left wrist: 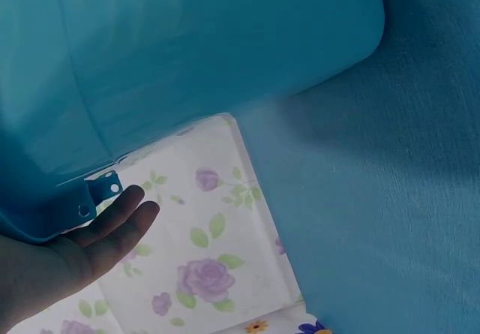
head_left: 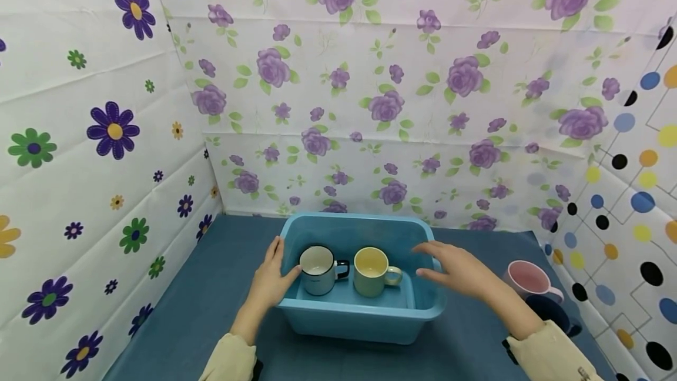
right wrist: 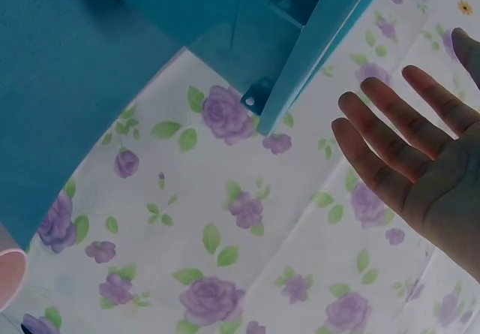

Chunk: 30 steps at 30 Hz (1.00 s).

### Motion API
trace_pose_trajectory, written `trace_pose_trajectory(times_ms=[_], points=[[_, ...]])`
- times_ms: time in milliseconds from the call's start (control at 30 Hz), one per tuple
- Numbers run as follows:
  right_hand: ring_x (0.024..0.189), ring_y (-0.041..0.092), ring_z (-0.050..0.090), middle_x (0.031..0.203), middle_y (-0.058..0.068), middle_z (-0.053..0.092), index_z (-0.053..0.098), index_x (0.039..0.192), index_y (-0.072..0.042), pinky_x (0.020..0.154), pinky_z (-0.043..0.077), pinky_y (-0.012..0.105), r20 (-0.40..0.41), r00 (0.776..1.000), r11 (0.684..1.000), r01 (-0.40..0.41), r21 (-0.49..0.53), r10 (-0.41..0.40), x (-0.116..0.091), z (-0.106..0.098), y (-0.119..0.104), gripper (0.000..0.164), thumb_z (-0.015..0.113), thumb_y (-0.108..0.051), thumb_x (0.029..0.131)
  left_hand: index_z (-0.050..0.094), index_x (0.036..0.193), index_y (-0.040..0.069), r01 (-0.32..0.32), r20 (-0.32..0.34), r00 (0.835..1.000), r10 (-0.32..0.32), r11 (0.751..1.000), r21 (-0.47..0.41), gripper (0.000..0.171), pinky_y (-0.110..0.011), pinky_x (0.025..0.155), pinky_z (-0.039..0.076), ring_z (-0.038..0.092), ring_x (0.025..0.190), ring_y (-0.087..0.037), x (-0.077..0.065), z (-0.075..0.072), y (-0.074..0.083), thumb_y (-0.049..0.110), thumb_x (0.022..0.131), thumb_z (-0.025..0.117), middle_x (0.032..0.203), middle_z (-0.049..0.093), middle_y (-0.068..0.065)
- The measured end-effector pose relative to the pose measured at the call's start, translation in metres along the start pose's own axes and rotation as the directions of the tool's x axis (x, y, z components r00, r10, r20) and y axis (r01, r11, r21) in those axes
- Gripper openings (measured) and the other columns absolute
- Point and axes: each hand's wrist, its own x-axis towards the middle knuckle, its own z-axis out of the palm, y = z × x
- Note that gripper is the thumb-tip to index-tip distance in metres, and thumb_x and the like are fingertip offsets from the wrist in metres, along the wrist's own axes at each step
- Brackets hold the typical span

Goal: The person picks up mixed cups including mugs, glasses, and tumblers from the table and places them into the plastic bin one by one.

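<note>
A light-blue plastic basin stands on the table. Inside are a white mug with a dark rim on the left and a pale yellow mug beside it, both upright with handles pointing right. My left hand is at the basin's left rim, thumb reaching over the edge and fingers extended along the outside. In the left wrist view its fingers lie straight, close under the rim. My right hand hovers over the right rim, its fingers spread and holding nothing; the right wrist view shows it apart from the basin wall.
A pink mug stands on the table to the right, behind my right forearm. A dark mug sits nearer, partly hidden by that forearm. Dark blue cloth covers the table, and patterned sheets enclose it at the back and sides.
</note>
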Motion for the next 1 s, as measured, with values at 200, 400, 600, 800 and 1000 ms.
trace_pose_trajectory(times_ms=[200,400,600,800,1000], points=[[0.109,0.033,0.059,0.124,0.013,0.061,0.054,0.129,-0.008,0.084,0.052,0.045,0.000,1.000,0.994,0.001,0.111,-0.001,-0.008,0.000,0.012,0.051,0.057,-0.042,0.091,0.010,0.152,0.005,0.003,0.005,1.000,-0.003,1.000,-0.005,0.081,-0.063,0.103,0.031,0.033,0.133,-0.048,0.001,0.000,0.000,0.034,0.093,0.057,0.159,0.007,-0.015],[0.106,0.033,0.059,0.123,0.014,0.061,0.056,0.128,-0.007,0.083,0.051,0.047,-0.048,0.998,0.992,-0.032,0.124,0.038,-0.014,0.004,0.022,0.048,0.058,-0.039,0.092,0.011,0.152,0.005,0.000,-0.001,1.000,0.000,1.000,0.000,0.081,-0.062,0.104,0.031,0.032,0.134,-0.047,0.001,-0.002,0.002,0.035,0.093,0.057,0.159,0.007,-0.015],[0.100,0.030,0.062,0.120,0.016,0.062,0.059,0.124,-0.004,0.079,0.053,0.045,-0.096,0.991,0.993,-0.080,0.084,0.088,-0.020,0.009,0.029,0.045,0.061,-0.034,0.091,0.011,0.152,0.004,-0.003,0.001,1.000,0.003,1.000,-0.002,0.080,-0.063,0.103,0.031,0.032,0.134,-0.048,-0.001,-0.001,0.002,0.035,0.093,0.057,0.159,0.008,-0.015],[0.096,0.026,0.063,0.115,0.014,0.064,0.060,0.121,-0.005,0.077,0.054,0.043,-0.106,0.989,0.992,-0.093,0.082,0.102,-0.024,0.012,0.037,0.043,0.063,-0.033,0.090,0.012,0.152,0.004,0.003,-0.010,1.000,-0.003,1.000,-0.004,0.080,-0.063,0.103,0.031,0.032,0.134,-0.048,-0.003,-0.001,0.000,0.035,0.093,0.057,0.159,0.009,-0.016],[0.095,0.025,0.064,0.115,0.013,0.065,0.060,0.120,-0.006,0.077,0.054,0.042,-0.105,0.987,0.989,-0.116,0.091,0.126,-0.029,0.015,0.050,0.043,0.062,-0.037,0.090,0.012,0.152,0.004,-0.003,-0.014,1.000,0.003,1.000,-0.006,0.080,-0.065,0.103,0.030,0.032,0.134,-0.048,-0.002,-0.001,0.001,0.036,0.093,0.057,0.158,0.010,-0.016]])
